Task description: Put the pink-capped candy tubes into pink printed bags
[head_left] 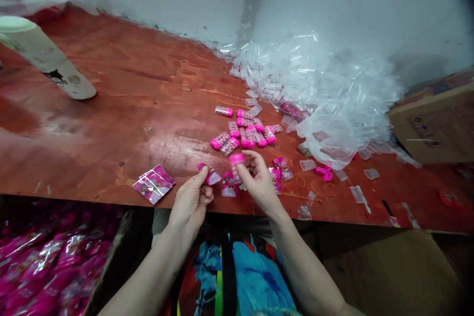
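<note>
My left hand point(190, 200) pinches a small pink printed sachet point(212, 176) between thumb and fingers, above the table's front edge. In my right hand point(257, 180) is a small clear tube with a pink cap point(237, 159), its cap upward and its lower part partly covered by my thumb. Beyond my hands lies a loose cluster of similar pink-capped tubes point(246, 133) filled with small pink balls. A pink sachet point(229, 188) lies flat between my hands, and another sachet point(283, 168) is right of my right hand. A fanned stack of pink packets point(154, 183) rests left of my left hand.
A heap of clear empty tubes point(314, 79) with a plastic bag covers the back right. A cardboard box point(437, 123) stands at the right. A pale bottle point(48, 57) is at the left. Below the edge, a container holds many pink packets point(52, 261).
</note>
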Demonstrator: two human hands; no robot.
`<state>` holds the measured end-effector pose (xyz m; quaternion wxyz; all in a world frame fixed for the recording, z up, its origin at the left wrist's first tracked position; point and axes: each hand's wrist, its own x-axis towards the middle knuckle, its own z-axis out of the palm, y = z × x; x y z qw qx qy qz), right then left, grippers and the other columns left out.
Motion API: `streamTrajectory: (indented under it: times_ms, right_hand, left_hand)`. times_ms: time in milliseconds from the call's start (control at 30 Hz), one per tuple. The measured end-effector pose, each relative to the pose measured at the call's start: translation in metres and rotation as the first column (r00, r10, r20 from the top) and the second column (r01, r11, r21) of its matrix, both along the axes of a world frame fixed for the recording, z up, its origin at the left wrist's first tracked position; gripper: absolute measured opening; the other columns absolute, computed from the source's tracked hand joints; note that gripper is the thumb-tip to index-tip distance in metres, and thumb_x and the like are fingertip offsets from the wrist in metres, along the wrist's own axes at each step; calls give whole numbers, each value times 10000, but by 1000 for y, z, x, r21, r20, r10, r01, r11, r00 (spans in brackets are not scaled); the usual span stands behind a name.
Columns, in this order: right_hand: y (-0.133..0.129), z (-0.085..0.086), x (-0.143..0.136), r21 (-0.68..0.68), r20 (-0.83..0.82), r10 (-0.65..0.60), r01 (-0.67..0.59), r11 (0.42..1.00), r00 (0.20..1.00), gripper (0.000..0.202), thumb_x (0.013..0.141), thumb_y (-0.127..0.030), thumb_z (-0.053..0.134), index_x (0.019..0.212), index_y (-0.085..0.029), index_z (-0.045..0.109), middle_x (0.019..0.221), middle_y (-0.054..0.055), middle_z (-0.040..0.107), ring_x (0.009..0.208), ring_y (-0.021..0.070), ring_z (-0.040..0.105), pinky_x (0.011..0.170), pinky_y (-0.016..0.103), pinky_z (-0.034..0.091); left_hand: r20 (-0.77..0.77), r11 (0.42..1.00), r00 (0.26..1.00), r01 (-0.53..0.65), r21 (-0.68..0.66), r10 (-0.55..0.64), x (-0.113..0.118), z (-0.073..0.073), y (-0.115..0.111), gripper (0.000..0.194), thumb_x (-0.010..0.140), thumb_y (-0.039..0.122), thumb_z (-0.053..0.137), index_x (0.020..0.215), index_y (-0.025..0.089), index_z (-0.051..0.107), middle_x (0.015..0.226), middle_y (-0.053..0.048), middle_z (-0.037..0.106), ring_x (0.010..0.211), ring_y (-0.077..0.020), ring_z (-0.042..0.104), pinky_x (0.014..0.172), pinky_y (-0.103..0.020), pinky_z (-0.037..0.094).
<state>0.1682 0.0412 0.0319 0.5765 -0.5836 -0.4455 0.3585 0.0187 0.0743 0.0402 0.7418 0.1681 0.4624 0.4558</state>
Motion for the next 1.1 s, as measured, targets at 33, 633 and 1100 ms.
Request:
streamTrajectory:
  times_ms: [33,633,1100]
  right_hand:
    - [-9,1,-5,-1,-141,72,-73,997,987,373,878,-371,599,1197,-237,460,893,16,633,738,163,634,671,304,529]
    - [-43,-24,-36,-21,-479,38,-55,998,877,435,833,-365,707,1168,-231,465,888,1,645,698,108,641,597,211,519]
    - [-34,-28,-17,18,-252,55,-53,998,966,413,886,-324,639,1260,-251,479,878,-5,588,665,99,554,602,218,457]
  left_hand:
    - [7,1000,1000,-4,4,4,2,-1,1,360,566,308,886,708,123,612,523,37,568,369,-40,417,354,-170,268]
    - [-41,965,970,244,96,-241,10,-13,-18,424,742,509,744,620,152,550,413,40,471,390,-66,393,407,-185,282]
    - [-65,917,929,370,151,-365,28,-5,-6,353,767,456,737,727,129,609,416,61,431,388,-47,334,392,-164,244]
